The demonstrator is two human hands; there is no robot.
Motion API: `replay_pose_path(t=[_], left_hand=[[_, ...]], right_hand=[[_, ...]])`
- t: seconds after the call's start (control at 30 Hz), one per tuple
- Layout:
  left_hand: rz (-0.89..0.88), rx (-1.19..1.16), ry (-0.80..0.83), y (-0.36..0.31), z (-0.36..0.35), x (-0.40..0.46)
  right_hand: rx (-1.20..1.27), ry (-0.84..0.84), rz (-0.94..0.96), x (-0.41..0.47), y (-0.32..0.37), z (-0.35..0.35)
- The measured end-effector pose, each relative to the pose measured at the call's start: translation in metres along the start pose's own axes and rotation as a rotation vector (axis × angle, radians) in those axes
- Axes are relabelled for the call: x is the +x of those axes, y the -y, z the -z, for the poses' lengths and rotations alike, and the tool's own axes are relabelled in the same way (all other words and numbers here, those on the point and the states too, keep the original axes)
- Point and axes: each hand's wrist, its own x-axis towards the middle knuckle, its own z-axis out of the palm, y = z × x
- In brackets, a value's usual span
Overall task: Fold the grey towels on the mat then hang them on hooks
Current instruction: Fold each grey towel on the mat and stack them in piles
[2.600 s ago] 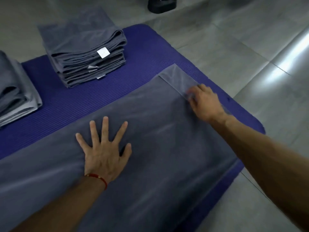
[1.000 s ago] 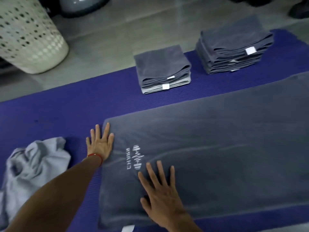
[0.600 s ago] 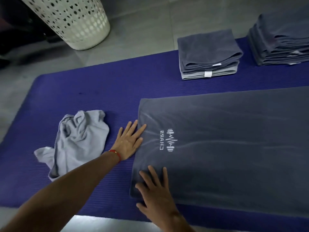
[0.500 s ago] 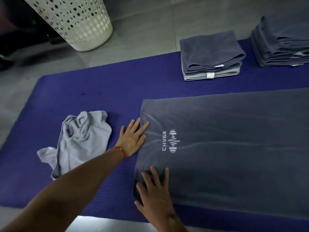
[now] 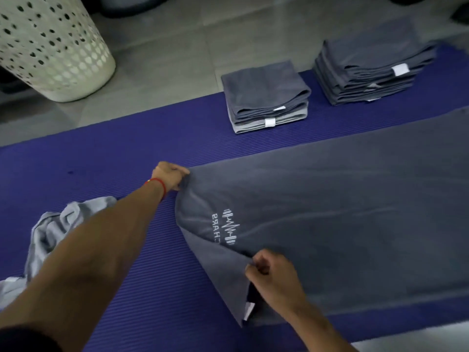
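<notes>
You are kneeling over a blue ribbed mat [image 5: 127, 161] laid on a grey tiled floor [image 5: 165, 59], with the light dim across the whole frame. Nearest you, at lower centre, your right hand [image 5: 272, 278] has its grip clamped on the near left corner of the dark grey towel [image 5: 342, 224], thumb and curled fingers pinching the fabric so that the corner lifts off the mat and a white tag [image 5: 250, 311] shows beneath the raised edge. That towel lies spread over the right half of the frame, running off the right edge, with a white logo [image 5: 228, 226] printed near its left end. At lower left a crumpled light grey cloth [image 5: 50, 232] sits on the mat, partly hidden behind your left forearm. Further up, at centre left, your left hand [image 5: 170, 175], a red band [image 5: 157, 185] at its wrist, has its grip closed on the far left corner of the same towel. Beyond it, at upper centre, a short stack of folded towels [image 5: 266, 97] rests on the mat's far edge, and a taller stack [image 5: 373, 69] stands beside it at upper right. In the upper left corner a white perforated basket [image 5: 50, 47] stands on the floor.
</notes>
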Motion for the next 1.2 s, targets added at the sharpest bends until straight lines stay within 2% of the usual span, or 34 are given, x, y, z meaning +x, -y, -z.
replay_pose_path(t=[0.1,0.2,0.33,0.5,0.6,0.67,0.73,0.8,0.93,1.07,1.13,1.2], left_hand=[[-0.100,0.092,0.161,-0.031,0.006,-0.009],[-0.350,0.303,0.199,-0.072,0.000,-0.019],[-0.646,0.423,0.160,-0.148,-0.039,-0.036],[-0.858,0.417,0.180,-0.265,-0.113,-0.060],[-0.907,0.327,0.204,-0.337,-0.170,-0.081],[-0.849,0.214,0.231,-0.382,-0.211,-0.097],[-0.774,0.121,0.305,-0.424,-0.250,-0.111],[-0.788,0.092,0.342,-0.462,-0.286,-0.116],[-0.928,0.159,0.330,-0.533,-0.359,-0.130],[-1.017,0.286,0.303,-0.574,-0.428,-0.147],[-1.023,0.344,0.312,-0.587,-0.457,-0.152],[-1.002,0.365,0.325,-0.599,-0.482,-0.153]], right_hand=[[-0.088,0.091,-0.025,0.007,-0.004,0.073],[-0.072,0.115,-0.039,0.000,0.000,0.161],[-0.063,0.023,-0.112,-0.020,-0.006,0.266],[-0.097,-0.113,-0.210,-0.055,-0.036,0.383],[-0.088,-0.226,-0.268,-0.077,-0.057,0.437],[-0.049,-0.301,-0.311,-0.086,-0.079,0.462],[0.075,-0.405,-0.340,-0.089,-0.109,0.479],[0.208,-0.557,-0.348,-0.086,-0.139,0.487],[0.326,-0.793,-0.431,-0.075,-0.208,0.494],[0.462,-1.010,-0.554,-0.062,-0.254,0.520],[0.641,-1.128,-0.614,-0.053,-0.270,0.535],[0.616,-1.162,-0.687,-0.045,-0.285,0.541]])
